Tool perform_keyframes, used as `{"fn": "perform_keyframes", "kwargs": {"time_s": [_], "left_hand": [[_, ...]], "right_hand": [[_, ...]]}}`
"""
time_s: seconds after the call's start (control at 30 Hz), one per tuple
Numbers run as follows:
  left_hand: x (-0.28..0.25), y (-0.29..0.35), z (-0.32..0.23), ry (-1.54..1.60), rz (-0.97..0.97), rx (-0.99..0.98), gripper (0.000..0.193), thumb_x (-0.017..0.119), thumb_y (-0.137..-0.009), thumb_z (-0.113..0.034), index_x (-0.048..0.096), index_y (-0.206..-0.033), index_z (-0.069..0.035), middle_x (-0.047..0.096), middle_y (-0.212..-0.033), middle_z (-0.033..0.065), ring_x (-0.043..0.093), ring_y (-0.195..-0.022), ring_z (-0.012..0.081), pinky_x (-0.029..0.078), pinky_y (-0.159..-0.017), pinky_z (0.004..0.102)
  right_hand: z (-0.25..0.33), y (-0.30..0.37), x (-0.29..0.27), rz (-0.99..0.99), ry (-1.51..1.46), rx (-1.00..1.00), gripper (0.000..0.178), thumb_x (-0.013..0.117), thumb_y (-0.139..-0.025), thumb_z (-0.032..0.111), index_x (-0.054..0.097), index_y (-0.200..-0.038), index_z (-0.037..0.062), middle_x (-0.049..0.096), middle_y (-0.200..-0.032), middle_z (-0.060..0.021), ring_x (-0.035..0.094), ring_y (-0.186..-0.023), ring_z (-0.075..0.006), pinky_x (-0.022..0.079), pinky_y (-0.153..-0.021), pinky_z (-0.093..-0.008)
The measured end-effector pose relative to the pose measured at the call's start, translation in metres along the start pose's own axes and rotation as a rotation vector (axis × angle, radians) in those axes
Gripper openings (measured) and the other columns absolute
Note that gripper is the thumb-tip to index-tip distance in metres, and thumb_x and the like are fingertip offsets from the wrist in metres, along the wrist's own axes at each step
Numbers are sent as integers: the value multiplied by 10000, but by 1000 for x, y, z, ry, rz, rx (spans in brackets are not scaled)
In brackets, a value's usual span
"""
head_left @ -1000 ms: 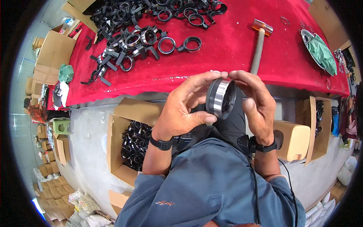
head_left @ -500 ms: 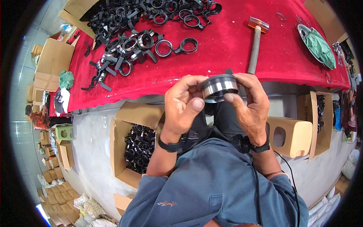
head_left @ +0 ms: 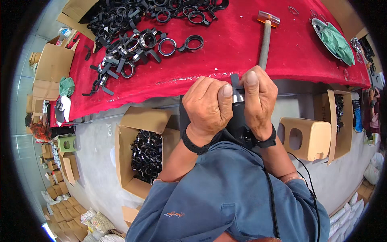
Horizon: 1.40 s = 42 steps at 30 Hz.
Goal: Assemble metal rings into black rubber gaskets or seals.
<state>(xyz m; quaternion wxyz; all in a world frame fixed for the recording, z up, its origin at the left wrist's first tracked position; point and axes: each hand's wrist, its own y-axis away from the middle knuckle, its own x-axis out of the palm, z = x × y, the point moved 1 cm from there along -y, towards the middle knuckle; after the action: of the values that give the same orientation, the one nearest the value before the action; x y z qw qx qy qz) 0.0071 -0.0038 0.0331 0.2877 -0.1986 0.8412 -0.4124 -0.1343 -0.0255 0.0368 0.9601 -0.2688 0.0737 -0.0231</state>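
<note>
Between my fists, near the table's front edge, is a black ring with a shiny metal band (head_left: 238,98). A flat black tab (head_left: 235,80) sticks up from it. My left hand (head_left: 209,101) is closed around the ring's left side, thumb on top. Its right side is gripped by my right hand (head_left: 258,101), also with the thumb up. Most of the ring is hidden by my fingers. Beyond lies a mallet (head_left: 265,44) with an amber head and a wooden handle, its handle end close behind my right hand.
Similar black rings (head_left: 133,46) lie heaped on the red cloth (head_left: 229,48). An open carton (head_left: 125,161) of such rings stands below on the left. At right are a beige stool (head_left: 308,139), another carton (head_left: 342,137) and a metal dish (head_left: 320,30) with green cloth.
My hands have gone from a fingertip hold on the ring to closed fists around it, thumbs on top. The ring now sits lower between them and is mostly covered.
</note>
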Motion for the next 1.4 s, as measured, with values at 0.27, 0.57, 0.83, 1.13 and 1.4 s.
{"fn": "perform_keyframes", "kwargs": {"time_s": [0.27, 0.57, 0.83, 1.13, 1.4], "left_hand": [[-1, -3, -6, -44, 83, 20, 261, 701, -995, -129, 638, -754, -50, 586, -655, 85, 579, -553, 297, 440, -507, 407], [18, -2, -2, 21, 22, -16, 291, 707, -989, -86, 599, -723, -34, 519, -612, 106, 542, -506, 302, 399, -464, 410], [25, 3, 4, 14, 90, -177, 304, 684, -1040, -159, 612, -781, -18, 569, -657, 133, 591, -569, 349, 443, -506, 436], [12, -8, 33, 51, 358, -269, 248, 718, -1027, -207, 754, -1126, 18, 758, -1031, 236, 751, -926, 410, 587, -795, 453], [11, -138, 206, -696, 534, -223, 405, 564, -1073, -372, 780, -947, -53, 751, -925, 254, 725, -900, 484, 553, -795, 601]], "right_hand": [[-1, -5, 0, -151, 68, -109, 471, 632, -1107, 211, 541, -705, -16, 438, -610, -76, 399, -537, -197, 329, -520, -374], [-8, -8, 2, -228, 37, 44, 525, 605, -1125, 266, 541, -688, -18, 469, -584, -42, 413, -557, -126, 327, -518, -353], [-28, -6, 2, -213, 42, 152, 572, 597, -1135, 342, 507, -683, 4, 429, -595, -1, 377, -605, -97, 315, -528, -339], [-58, -9, -6, 2, -234, 564, 774, 435, -1136, 625, 730, -907, -53, 622, -755, -38, 553, -726, -129, 464, -675, -331], [-96, -4, -77, -93, -102, 570, 741, 444, -1136, 605, 757, -1073, -64, 709, -902, -81, 665, -853, -143, 573, -808, -321]]}}
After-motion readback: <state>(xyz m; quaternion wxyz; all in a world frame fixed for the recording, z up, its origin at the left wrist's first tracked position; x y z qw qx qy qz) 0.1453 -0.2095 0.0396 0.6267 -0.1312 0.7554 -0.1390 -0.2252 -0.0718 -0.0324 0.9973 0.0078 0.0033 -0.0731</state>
